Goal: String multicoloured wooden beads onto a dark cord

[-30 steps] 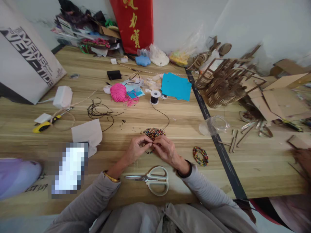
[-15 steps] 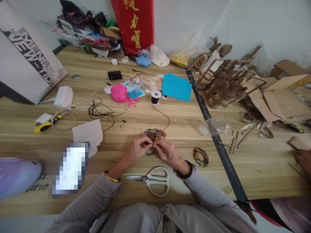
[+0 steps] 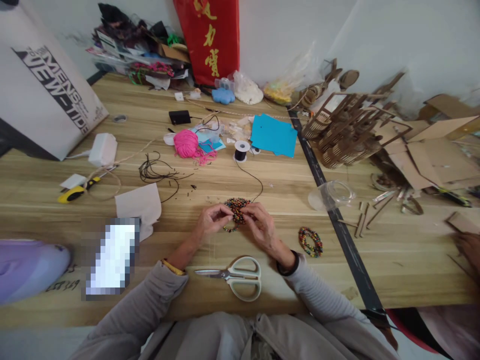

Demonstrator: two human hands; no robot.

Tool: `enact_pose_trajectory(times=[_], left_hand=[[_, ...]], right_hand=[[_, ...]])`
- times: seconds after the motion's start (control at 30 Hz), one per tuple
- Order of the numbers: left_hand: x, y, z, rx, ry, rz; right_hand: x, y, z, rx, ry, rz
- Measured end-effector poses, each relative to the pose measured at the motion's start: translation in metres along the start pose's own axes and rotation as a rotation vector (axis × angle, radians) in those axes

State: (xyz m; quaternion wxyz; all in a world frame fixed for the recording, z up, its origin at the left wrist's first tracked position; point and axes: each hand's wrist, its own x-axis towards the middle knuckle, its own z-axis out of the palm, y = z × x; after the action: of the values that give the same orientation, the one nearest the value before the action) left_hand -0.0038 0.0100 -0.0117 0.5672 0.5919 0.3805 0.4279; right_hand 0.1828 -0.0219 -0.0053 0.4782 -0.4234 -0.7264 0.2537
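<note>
We find bare wood at nine o'clock of our hands; scissors (image 3: 234, 276) block six, beaded bracelet (image 3: 310, 241) three.

Looks like a hobby craft room or small handicraft workshop. There's a big wooden table (image 3: 262, 190) pushed against a white wall, covered in making stuff: a pile of colourful beads (image 3: 236, 207), a finished bead bracelet (image 3: 310, 241), a spool of black cord (image 3: 240, 150), pink yarn (image 3: 186, 143), scissors (image 3: 234, 278), blue paper (image 3: 273, 135), a utility knife (image 3: 77, 191), plus wooden model parts (image 3: 345, 130) and cardboard scraps (image 3: 435, 155).
</note>
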Motion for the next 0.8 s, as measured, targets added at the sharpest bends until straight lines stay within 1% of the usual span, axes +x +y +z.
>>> enact_pose_trajectory(times=[0.07,0.2,0.3,0.47,0.57,0.67,0.8], left_hand=[[-0.001,0.003,0.000,-0.028,-0.036,-0.021],[-0.003,0.009,0.001,-0.105,-0.086,-0.090],[-0.004,0.010,0.000,-0.159,-0.114,-0.145],[-0.004,0.006,-0.002,-0.241,-0.129,-0.200],[-0.005,0.004,-0.002,-0.269,-0.130,-0.224],[-0.006,0.003,-0.002,-0.284,-0.142,-0.255],[-0.006,0.003,-0.002,-0.293,-0.167,-0.255]], right_hand=[[0.004,-0.002,-0.001,0.009,-0.042,-0.029],[0.010,-0.003,-0.001,0.019,-0.206,-0.064],[0.012,-0.001,-0.002,0.013,-0.265,-0.050],[0.013,0.005,-0.007,0.082,-0.298,0.034],[0.013,0.004,-0.010,0.130,-0.326,0.114],[0.013,0.000,-0.011,0.169,-0.320,0.214],[0.011,-0.003,-0.008,0.236,-0.298,0.312]])
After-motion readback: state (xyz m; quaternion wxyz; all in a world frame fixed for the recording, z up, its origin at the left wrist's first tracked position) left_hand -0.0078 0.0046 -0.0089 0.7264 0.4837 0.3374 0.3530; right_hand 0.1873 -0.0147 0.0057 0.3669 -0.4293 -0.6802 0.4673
